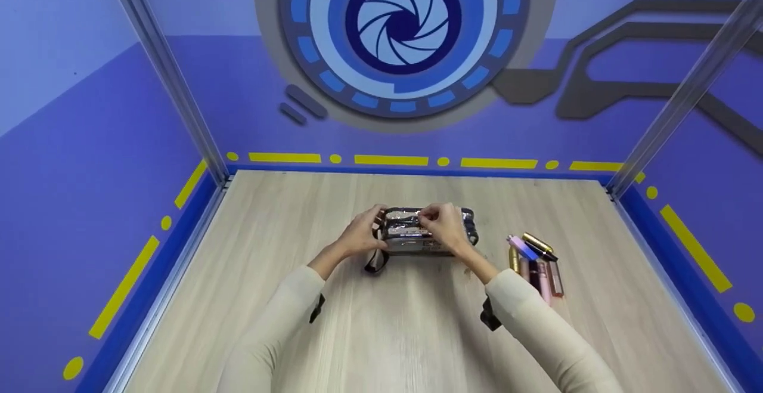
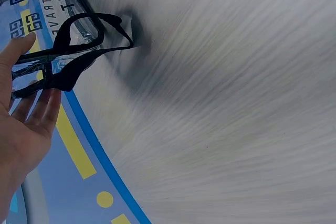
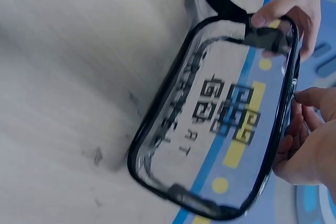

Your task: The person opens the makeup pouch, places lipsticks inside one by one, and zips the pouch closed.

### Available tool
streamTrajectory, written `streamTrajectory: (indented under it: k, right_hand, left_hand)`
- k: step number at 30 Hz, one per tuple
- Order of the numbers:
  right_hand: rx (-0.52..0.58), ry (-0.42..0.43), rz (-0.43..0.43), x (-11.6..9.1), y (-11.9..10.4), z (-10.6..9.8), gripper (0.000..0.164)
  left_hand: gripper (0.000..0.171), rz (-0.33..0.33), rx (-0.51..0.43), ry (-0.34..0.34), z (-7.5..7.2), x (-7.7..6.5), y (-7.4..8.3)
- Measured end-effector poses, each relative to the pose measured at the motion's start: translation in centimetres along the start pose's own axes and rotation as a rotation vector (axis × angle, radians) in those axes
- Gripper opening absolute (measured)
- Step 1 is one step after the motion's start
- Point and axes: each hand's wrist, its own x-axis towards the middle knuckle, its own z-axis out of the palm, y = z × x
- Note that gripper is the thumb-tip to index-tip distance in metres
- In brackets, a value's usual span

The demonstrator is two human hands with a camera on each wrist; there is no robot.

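A clear toiletry bag (image 3: 210, 114) with black piping and printed lettering stands on the table, see-through from side to side in the right wrist view. My left hand (image 1: 359, 233) grips its left end, thumb on the near side and fingers behind. A black strap loop (image 2: 73, 66) hangs from that end, beside the left fingers. At the top edge, my right hand (image 3: 312, 140) pinches at the zipper, thumb against forefinger; the small pull itself is mostly hidden by the fingertips. The bag's top looks closed under the right hand, though glare blurs it.
Right of the bag lies a loose pile of several cosmetic tubes (image 1: 543, 279), pink, gold, black and purple-blue. The wooden table (image 1: 393, 333) is walled by blue panels (image 1: 197, 113) at the back and sides, with metal posts in the corners.
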Motion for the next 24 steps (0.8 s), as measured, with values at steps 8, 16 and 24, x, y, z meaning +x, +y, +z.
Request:
streamTrajectory:
  k: [8, 16, 24]
  right_hand:
    - [-0.003, 0.064, 0.036, 0.2, 1.7, -2.5, 0.011]
    - [0.004, 0.006, 0.136, 0.0, 2.8, -3.1, 0.007]
    - [0.028, 0.014, 0.171, -0.1, 2.9, -2.9, 0.006]
  left_hand:
    - [0.078, -0.04, 0.003, -0.021, -1.2, 0.1, -0.5]
    - [0.087, -0.087, 0.039, -0.091, -1.6, 0.1, 0.8]
    - [0.062, -0.017, 0.213, -0.047, 0.5, 1.5, 4.4]
